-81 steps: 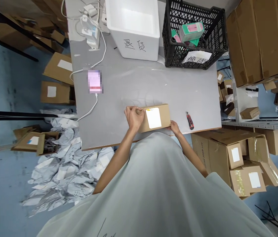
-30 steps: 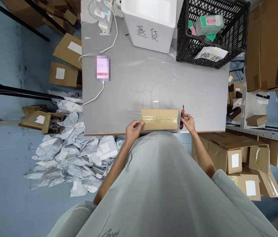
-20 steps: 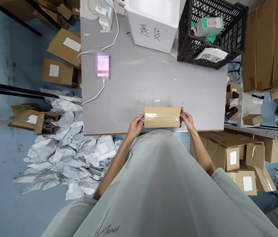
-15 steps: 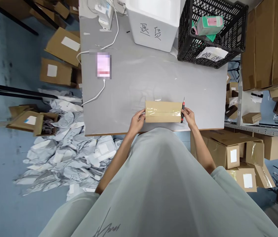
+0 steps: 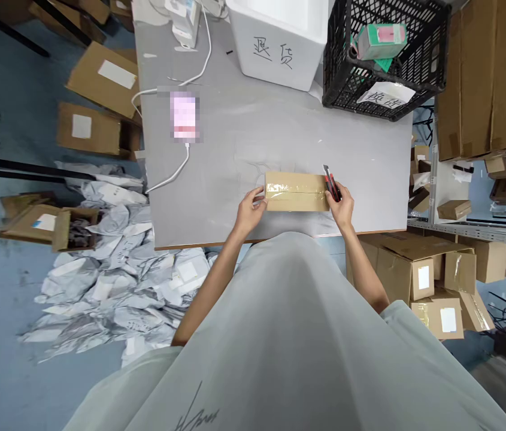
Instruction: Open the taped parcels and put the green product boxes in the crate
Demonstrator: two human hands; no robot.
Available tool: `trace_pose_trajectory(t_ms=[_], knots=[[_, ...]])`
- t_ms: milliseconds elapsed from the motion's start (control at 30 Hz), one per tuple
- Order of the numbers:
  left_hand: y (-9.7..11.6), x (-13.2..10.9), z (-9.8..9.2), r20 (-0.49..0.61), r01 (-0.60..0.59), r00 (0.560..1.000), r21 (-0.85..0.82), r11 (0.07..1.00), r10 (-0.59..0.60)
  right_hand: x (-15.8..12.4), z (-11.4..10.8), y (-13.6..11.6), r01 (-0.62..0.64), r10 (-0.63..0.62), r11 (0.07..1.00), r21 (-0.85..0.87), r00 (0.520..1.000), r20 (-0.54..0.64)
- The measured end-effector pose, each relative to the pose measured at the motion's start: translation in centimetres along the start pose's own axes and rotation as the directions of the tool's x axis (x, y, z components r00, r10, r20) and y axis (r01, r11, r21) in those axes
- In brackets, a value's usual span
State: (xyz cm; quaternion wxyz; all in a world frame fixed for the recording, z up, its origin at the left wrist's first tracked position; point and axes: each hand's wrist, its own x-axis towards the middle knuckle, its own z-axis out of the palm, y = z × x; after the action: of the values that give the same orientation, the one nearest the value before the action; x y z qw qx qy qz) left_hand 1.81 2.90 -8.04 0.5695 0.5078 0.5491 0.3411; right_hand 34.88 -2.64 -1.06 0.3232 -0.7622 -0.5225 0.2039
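Note:
A long cardboard box [image 5: 296,202] with clear tape along its top lies in front of me at the table's near side. My left hand [image 5: 250,209] is at its left end, fingers and thumb closed on the edge. At the right end, my right hand [image 5: 341,203] grips a red and black utility knife [image 5: 332,184], its metal blade end pointing away from me. The fingers of that hand also touch the box's right end.
A grey table [image 5: 217,197] carries a white bin [image 5: 275,57], a black crate [image 5: 338,84] and a blurred lit device [image 5: 185,117] with a white cable. Grey plastic parcels [image 5: 118,281] heap on the floor at left; cardboard boxes [image 5: 396,263] stack at right.
The box has shifted slightly away from me. The knife in my right hand has turned, showing its broad side, and its tip now leans left over the box's right end.

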Motion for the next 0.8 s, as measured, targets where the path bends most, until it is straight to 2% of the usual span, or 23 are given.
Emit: trace_pose_trajectory(t_ms=[67, 167, 333, 433, 600, 800], knots=[[0.2, 0.2, 0.0, -0.023, -0.041, 0.999, 0.025, 0.999, 0.042, -0.3, 0.2, -1.6, 0.142, -0.134, 0.985, -0.096, 0.987, 0.084], [0.8, 0.9, -0.2, -0.005, -0.113, 0.993, 0.077, 0.991, 0.114, 0.0, 1.2, -3.9, 0.337, -0.277, 0.918, -0.210, 0.922, 0.269], [1.4, 1.6, -0.6, 0.045, -0.184, 0.983, 0.129, 0.974, 0.180, 1.8, 3.2, -6.7, 0.629, -0.420, 0.725, -0.280, 0.726, 0.545], [1.2, 1.6, -0.7, 0.053, -0.165, 0.986, 0.120, 0.979, 0.159, 2.7, 4.1, -7.5, 0.714, -0.432, 0.632, -0.301, 0.647, 0.628], [0.6, 1.4, -0.7, 0.070, -0.130, 0.990, 0.081, 0.988, 0.124, 3.0, 4.8, -8.1, 0.755, -0.417, 0.573, -0.320, 0.604, 0.679], [0.2, 1.5, -0.6, 0.069, -0.115, 0.991, 0.047, 0.992, 0.112, 2.6, 4.7, -8.3, 0.745, -0.401, 0.571, -0.344, 0.619, 0.675]])
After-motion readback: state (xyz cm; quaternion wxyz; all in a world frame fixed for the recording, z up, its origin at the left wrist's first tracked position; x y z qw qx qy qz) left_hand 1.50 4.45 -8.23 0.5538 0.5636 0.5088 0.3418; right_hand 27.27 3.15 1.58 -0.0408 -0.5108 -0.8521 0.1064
